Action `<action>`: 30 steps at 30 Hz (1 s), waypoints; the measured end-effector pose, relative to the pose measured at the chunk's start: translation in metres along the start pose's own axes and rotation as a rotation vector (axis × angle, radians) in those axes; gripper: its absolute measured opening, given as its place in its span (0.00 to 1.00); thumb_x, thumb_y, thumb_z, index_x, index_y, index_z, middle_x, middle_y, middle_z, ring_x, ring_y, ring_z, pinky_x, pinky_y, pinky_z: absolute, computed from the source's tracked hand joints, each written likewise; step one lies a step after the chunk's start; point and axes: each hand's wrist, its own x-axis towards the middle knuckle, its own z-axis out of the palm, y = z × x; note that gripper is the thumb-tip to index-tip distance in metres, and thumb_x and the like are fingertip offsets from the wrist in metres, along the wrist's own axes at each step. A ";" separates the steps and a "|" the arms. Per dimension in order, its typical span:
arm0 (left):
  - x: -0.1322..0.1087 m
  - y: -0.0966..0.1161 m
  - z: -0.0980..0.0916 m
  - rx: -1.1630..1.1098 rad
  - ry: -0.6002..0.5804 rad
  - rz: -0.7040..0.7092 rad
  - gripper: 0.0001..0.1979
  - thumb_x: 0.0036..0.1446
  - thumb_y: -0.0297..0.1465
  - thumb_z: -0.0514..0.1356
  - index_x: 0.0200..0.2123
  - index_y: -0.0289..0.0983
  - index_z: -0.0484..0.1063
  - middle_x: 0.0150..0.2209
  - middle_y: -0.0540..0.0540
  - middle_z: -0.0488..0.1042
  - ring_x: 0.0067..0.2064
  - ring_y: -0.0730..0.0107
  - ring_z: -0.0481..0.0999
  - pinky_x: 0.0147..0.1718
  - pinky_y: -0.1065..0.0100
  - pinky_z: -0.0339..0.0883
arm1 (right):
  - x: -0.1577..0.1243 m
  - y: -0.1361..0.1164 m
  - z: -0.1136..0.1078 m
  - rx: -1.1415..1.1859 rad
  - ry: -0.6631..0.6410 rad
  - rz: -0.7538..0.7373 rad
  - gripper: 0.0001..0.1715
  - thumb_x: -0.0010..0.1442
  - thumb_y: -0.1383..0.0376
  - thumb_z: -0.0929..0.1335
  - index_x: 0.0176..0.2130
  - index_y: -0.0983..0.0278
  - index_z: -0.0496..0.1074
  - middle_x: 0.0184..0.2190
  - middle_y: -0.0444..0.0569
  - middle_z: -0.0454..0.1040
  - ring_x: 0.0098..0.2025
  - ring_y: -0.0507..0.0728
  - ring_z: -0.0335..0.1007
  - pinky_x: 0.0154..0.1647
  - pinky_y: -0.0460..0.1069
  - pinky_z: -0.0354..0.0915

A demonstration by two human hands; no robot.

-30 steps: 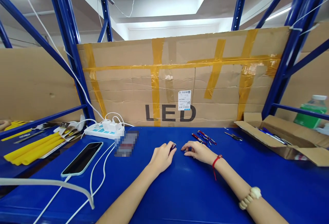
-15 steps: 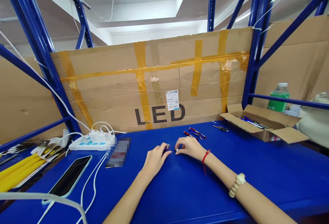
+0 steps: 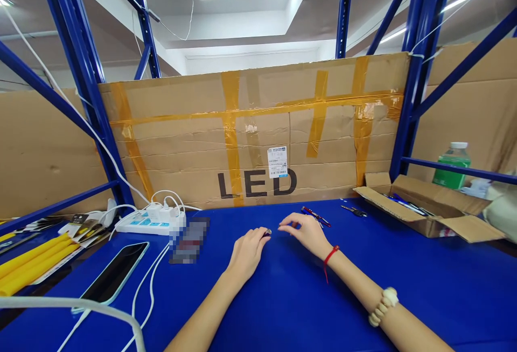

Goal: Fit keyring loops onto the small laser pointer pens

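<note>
My left hand point(image 3: 247, 252) is closed around a small dark object with a shiny metallic end point(image 3: 267, 232); most of it is hidden by the fingers. A short gap to the right, my right hand point(image 3: 304, 233) has thumb and forefinger pinched together. Whatever is between those fingertips is too small to make out. Behind the right hand lie red and blue pen-like pieces point(image 3: 317, 216), partly covered by it. Farther right on the blue tabletop point(image 3: 323, 309) rests a small dark scissors-like tool point(image 3: 354, 211).
An open cardboard box point(image 3: 420, 222) with pens stands at the right, near a bottle of green liquid point(image 3: 452, 166). To the left are a white power strip point(image 3: 149, 222), a phone point(image 3: 115, 274), white cables point(image 3: 151, 282) and yellow tubes point(image 3: 40, 260). A cardboard panel point(image 3: 186, 152) closes the back.
The view has shifted slightly. My left hand has turned so less of the dark object shows. The silvery bit seen at my right fingertips is no longer visible.
</note>
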 end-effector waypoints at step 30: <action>-0.007 0.009 0.011 -0.358 0.033 0.124 0.12 0.62 0.31 0.44 0.40 0.36 0.66 0.35 0.46 0.68 0.36 0.70 0.66 0.37 0.70 0.61 | 0.003 -0.014 -0.011 0.455 -0.278 -0.030 0.12 0.45 0.59 0.71 0.23 0.66 0.73 0.25 0.47 0.71 0.28 0.50 0.66 0.30 0.45 0.63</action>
